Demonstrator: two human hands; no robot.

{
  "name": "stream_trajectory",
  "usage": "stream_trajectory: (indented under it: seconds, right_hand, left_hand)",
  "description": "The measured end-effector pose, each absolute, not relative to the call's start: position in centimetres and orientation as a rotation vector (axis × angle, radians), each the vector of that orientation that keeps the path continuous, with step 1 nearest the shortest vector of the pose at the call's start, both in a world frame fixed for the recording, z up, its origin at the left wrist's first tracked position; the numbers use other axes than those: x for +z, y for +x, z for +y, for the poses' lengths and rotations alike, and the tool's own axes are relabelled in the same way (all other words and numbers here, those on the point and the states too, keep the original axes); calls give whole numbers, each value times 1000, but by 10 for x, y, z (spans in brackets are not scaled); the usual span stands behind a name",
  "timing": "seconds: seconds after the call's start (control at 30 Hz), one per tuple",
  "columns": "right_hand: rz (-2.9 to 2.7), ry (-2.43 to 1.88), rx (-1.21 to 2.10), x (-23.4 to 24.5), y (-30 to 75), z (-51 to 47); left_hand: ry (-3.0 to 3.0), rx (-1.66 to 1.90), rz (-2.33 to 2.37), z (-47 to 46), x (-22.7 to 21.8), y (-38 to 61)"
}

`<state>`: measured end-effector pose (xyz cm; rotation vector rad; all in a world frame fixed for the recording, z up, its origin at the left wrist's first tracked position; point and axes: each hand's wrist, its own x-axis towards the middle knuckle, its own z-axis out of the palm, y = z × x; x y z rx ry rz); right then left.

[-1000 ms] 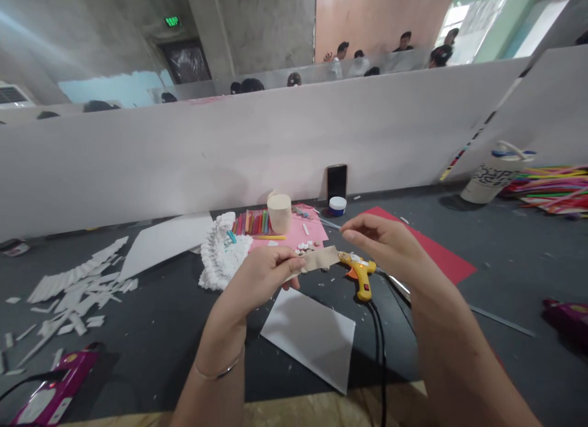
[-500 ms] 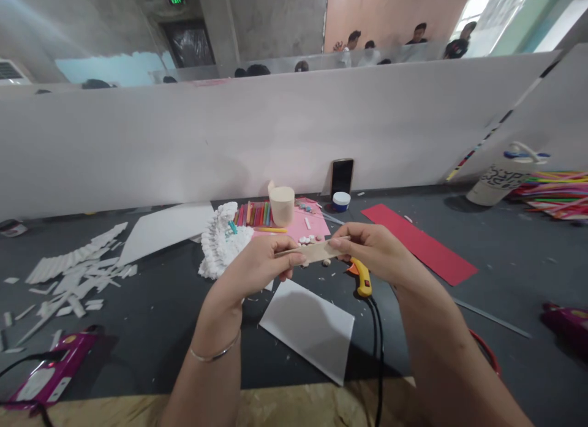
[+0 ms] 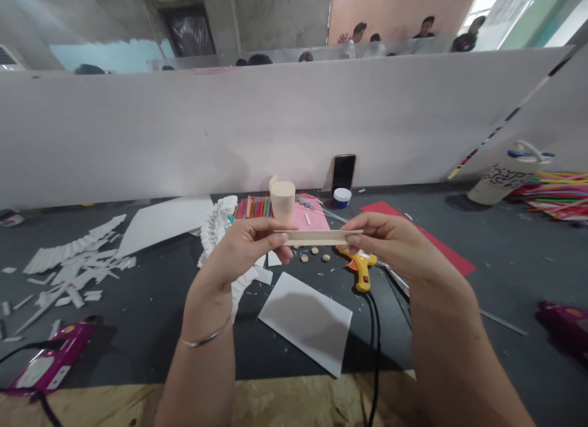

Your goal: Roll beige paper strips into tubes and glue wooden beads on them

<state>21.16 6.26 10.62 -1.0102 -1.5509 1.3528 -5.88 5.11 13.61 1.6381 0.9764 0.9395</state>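
My left hand (image 3: 257,246) pinches one end of a narrow beige strip (image 3: 316,237), and my right hand (image 3: 379,234) pinches the other. The strip is held level above the table, with a raised edge or fold along its length; whether it is wood or card I cannot tell. Below it lie small round beige pieces (image 3: 304,258). A yellow glue gun (image 3: 362,279) rests on the table just under my right hand, its black cord running toward me. Nearer to me lies a white rectangular board (image 3: 307,323). Behind the strip stands a cream cup-shaped piece (image 3: 282,200).
White ruffled material (image 3: 212,234) and scattered white scraps (image 3: 78,274) lie left. Coloured sticks (image 3: 252,207), pink paper (image 3: 303,219), a jar (image 3: 342,198) and a phone (image 3: 344,173) are at the back. Red paper (image 3: 441,249) and a tumbler (image 3: 496,179) are right.
My hands have moved slightly apart, and the strip has turned level, showing its lengthwise edge. Both hands still hold it.
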Motion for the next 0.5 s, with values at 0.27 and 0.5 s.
stream_trajectory:
  seconds: [0.27, 0.5]
  right_hand:
    - [-1579, -963, 1244, 107, 216, 59]
    - [-1530, -903, 1274, 107, 218, 58]
  left_hand:
    - [1619, 1001, 812, 48, 134, -59]
    - [1580, 977, 789, 42, 136, -58]
